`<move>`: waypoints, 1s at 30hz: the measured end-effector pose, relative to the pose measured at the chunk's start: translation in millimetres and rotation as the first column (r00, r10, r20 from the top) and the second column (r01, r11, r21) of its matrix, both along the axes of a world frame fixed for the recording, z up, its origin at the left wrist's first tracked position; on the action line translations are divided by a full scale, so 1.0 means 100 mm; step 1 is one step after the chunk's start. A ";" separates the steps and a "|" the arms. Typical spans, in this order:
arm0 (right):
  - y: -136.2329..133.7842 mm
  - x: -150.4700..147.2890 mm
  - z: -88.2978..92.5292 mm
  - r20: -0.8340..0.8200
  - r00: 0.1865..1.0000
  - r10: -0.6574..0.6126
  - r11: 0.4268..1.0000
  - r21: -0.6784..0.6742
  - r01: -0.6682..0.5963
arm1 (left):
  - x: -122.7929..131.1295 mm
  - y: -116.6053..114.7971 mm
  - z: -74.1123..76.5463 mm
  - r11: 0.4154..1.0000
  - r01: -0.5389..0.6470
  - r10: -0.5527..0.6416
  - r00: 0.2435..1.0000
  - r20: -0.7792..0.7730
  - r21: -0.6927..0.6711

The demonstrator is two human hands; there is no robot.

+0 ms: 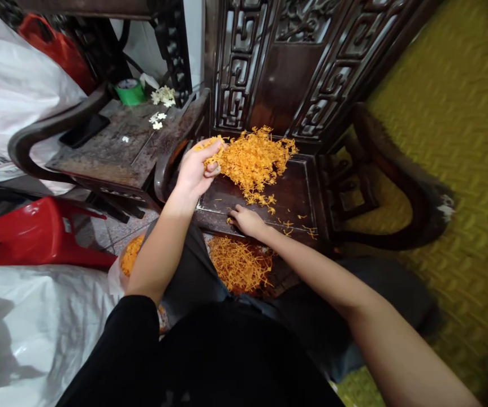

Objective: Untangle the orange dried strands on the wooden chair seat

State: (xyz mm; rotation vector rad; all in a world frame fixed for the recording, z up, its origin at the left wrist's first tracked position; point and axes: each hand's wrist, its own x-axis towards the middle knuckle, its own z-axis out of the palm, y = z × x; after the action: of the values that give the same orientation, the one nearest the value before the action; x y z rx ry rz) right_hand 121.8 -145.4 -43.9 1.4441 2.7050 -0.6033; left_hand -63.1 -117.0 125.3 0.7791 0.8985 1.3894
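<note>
A heap of small orange flowers [258, 161] lies on the seat of a dark carved wooden chair [298, 183]. My left hand [197, 164] is at the heap's left side, fingers closed on some of these flowers. Lower down, by the front edge of the seat, my right hand [247, 220] has its fingers curled together. A speck of orange shows at its fingertips, too small to make out. Thin orange stems [288, 226] are scattered on the seat to the right of that hand. Below the seat, between my legs, is a pile of orange stems [239, 265].
On a wooden side table [112, 150] sit green tape [130, 91], a dark phone [85, 130] and white flowers [158, 120]. A red plastic stool [35, 234] and white sacks [35, 322] stand at left. The chair's curved armrest [405, 181] rises at right.
</note>
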 end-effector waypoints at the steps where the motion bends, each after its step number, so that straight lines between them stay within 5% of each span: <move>1: 0.03 -0.02 -0.04 -0.023 1.000 -0.009 1.000 -0.006 0.009 | 0.00 0.00 -0.01 1.000 0.018 -0.018 1.000 -0.024 0.007; 5: 0.19 -0.03 -0.03 -0.187 0.975 -0.118 0.993 -0.022 0.116 | -0.01 -0.01 -0.04 0.996 0.082 -0.080 0.990 -0.116 0.016; 8: 0.39 -0.01 0.24 -0.368 0.894 -0.257 0.965 -0.039 0.261 | 0.03 0.00 -0.09 0.992 0.126 -0.128 0.975 -0.184 -0.022; 11: 0.56 -0.03 0.65 -0.754 0.544 -0.369 0.905 -0.159 0.394 | 0.11 0.02 -0.12 0.983 0.169 -0.180 0.955 -0.234 -0.070; 13: 0.61 -0.08 0.91 -0.900 0.286 -0.328 0.899 -0.205 0.387 | 0.14 0.03 -0.10 0.980 0.190 -0.200 0.948 -0.249 -0.063; 14: 0.61 -0.11 1.03 -0.929 0.238 -0.285 0.909 -0.183 0.375 | 0.14 0.03 -0.08 0.981 0.189 -0.193 0.946 -0.261 -0.043; 19: 0.48 -0.34 1.46 -0.950 0.308 -0.056 0.973 0.018 0.232 | -0.02 -0.15 0.12 0.989 0.108 -0.059 0.912 -0.407 0.097; 23: 0.28 -0.53 1.72 -0.861 0.453 0.232 0.969 0.165 -0.182 | -0.36 -0.56 0.13 0.975 -0.093 0.190 0.812 -0.551 0.200; 26: 0.14 -0.53 1.82 -0.762 0.508 0.402 0.906 0.251 -0.341 | -0.83 -0.97 -0.07 0.923 -0.263 0.384 0.659 -0.647 0.280; 30: 0.11 -0.25 1.80 -0.624 0.662 0.415 0.908 0.331 -0.257 | -1.60 -1.52 -0.68 0.820 -0.498 0.512 0.414 -0.753 0.283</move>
State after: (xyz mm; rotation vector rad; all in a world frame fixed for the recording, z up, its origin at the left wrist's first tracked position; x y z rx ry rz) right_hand 96.7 -134.1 136.1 0.7549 3.5877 -1.0026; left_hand -223.1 -268.5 57.8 1.2683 2.0033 1.5479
